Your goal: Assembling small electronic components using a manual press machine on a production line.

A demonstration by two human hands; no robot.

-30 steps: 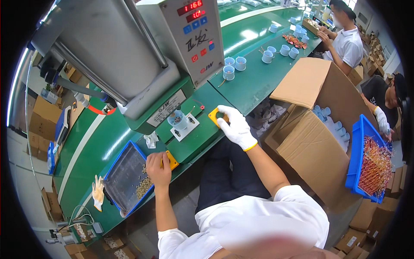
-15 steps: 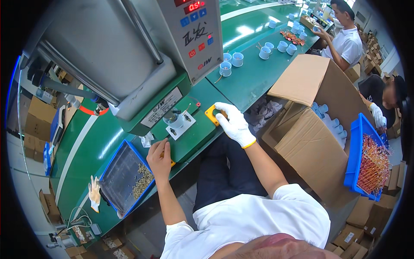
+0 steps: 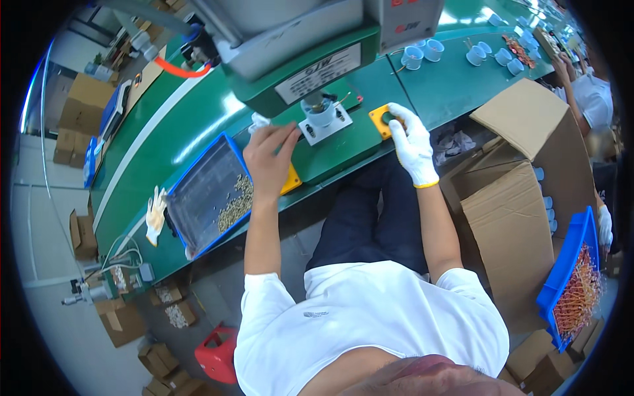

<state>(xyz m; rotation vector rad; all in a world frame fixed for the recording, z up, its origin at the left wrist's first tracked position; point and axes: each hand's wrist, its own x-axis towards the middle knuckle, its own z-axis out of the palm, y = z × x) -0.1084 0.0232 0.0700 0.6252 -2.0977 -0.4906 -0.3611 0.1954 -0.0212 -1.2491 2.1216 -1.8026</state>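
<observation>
My bare left hand point(image 3: 267, 158) is pinched closed at the left edge of a white fixture plate point(image 3: 328, 130). What its fingertips hold, if anything, is too blurred to make out. On the plate stands a pale blue plastic cup point(image 3: 319, 113), directly under the green head of a press point(image 3: 310, 72). My right hand point(image 3: 415, 146), in a white glove, grips a yellow push-button box point(image 3: 380, 121), its fingers around the dark button. A second yellow box point(image 3: 291, 179) sits beside my left wrist, partly hidden by it.
Left of my hand lies a blue-rimmed tray point(image 3: 198, 191) of small brass-coloured parts, with a loose glove point(image 3: 156, 214) beside it. An open carton point(image 3: 508, 224) and a blue bin point(image 3: 548, 290) of red wires stand at right. Several cups point(image 3: 412, 58) and a co-worker point(image 3: 591, 99) are farther off.
The view has shifted, so the bench sits lower and farther right in it. My left hand has moved forward to the plate's edge. My right hand stays on the yellow box.
</observation>
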